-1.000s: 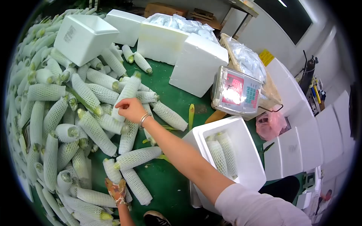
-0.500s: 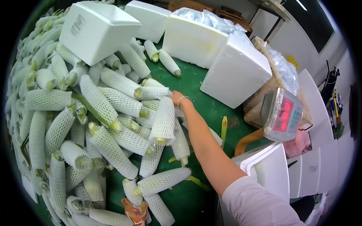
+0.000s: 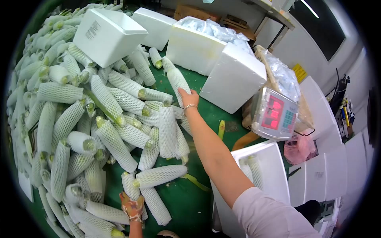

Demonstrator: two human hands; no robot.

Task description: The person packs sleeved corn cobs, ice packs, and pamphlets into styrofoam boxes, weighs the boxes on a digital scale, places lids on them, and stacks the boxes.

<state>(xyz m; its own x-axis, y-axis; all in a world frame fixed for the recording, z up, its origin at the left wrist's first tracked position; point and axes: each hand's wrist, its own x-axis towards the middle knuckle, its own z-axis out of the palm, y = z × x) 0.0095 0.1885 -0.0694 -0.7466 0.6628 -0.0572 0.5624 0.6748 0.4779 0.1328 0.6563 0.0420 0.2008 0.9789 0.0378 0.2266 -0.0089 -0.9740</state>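
Note:
My right hand (image 3: 189, 98), with a bracelet at the wrist, reaches across the pile. Its fingers are closed on the lower part of an ear of corn (image 3: 176, 80) in a white foam net sleeve. At the bottom, my left hand (image 3: 133, 207) wears an orange patterned glove. It is closed around the lower end of a short netted ear of corn (image 3: 130, 185). Beside it, another netted ear (image 3: 162, 175) lies across a further one (image 3: 156, 206). An upright netted ear (image 3: 167, 131) lies below my right hand.
A large heap of netted ears (image 3: 59, 93) fills the left. White foam boxes (image 3: 109, 41) stand along the back, one (image 3: 196, 47) with bagged contents. A lit red-digit scale (image 3: 275, 114) is at right, above an open foam box (image 3: 274, 158) holding netted ears. Leaf scraps (image 3: 221, 129) lie on the green table.
My right hand has moved up and now grips a netted ear toward the back. The netted ear near it earlier now lies more upright. My left hand shows more fully as the view shifted.

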